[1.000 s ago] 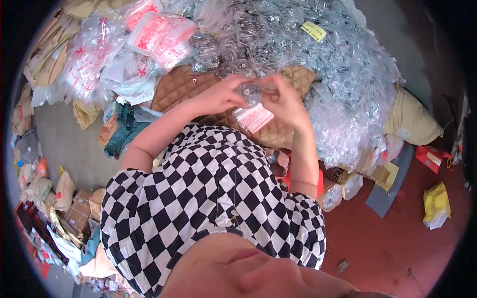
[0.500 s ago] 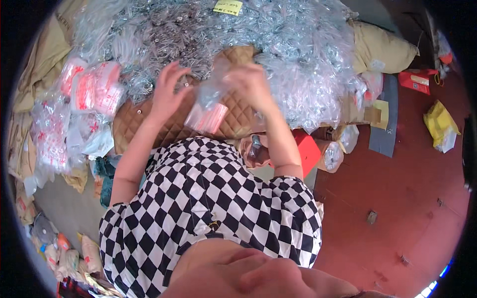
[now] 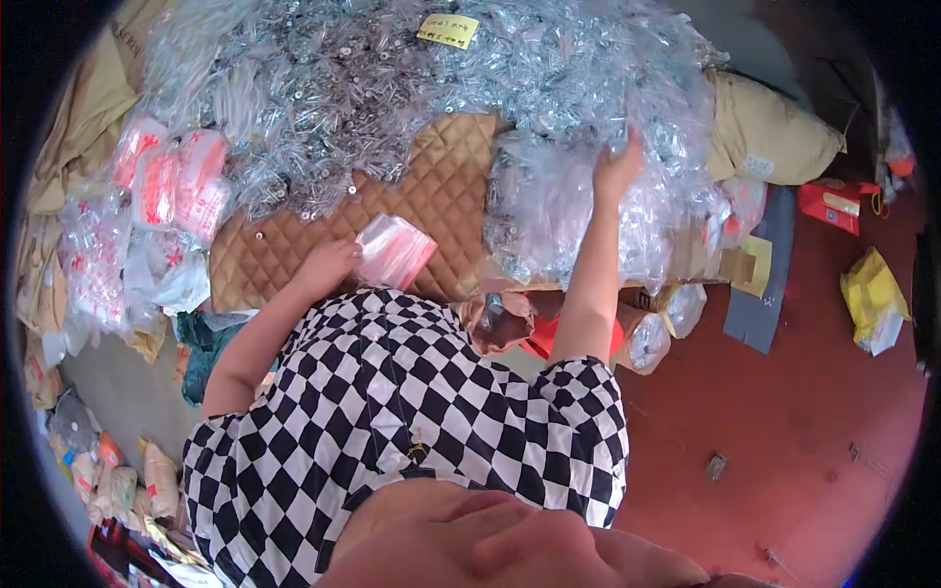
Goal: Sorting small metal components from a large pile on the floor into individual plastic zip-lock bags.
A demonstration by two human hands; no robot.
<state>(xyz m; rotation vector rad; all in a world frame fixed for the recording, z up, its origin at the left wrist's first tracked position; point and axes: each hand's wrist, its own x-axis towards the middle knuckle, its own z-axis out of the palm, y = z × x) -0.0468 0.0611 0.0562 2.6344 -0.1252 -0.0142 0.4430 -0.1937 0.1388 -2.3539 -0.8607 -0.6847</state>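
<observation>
My left hand [image 3: 328,267] grips a small clear packet with red print [image 3: 394,250] low over the brown quilted mat [image 3: 446,191]. My right hand [image 3: 618,167] is stretched out far to the right, its fingers pressed into the big heap of clear plastic packets [image 3: 569,88]. Whether it has taken hold of one I cannot tell. A yellow paper slip [image 3: 448,29] lies on top of the heap. My black-and-white checked shirt [image 3: 412,412] fills the lower middle of the view.
Filled clear bags with red print [image 3: 162,186] are stacked at the left. Tan sacks [image 3: 765,137] lie at the right and far left. On the red floor [image 3: 814,412] are a red box [image 3: 833,204], a yellow bag [image 3: 872,294] and a grey sheet [image 3: 760,294].
Both hands were together on the red-printed packet over the mat. Now the left hand holds it alone lower down, and the right hand has reached out right into the heap.
</observation>
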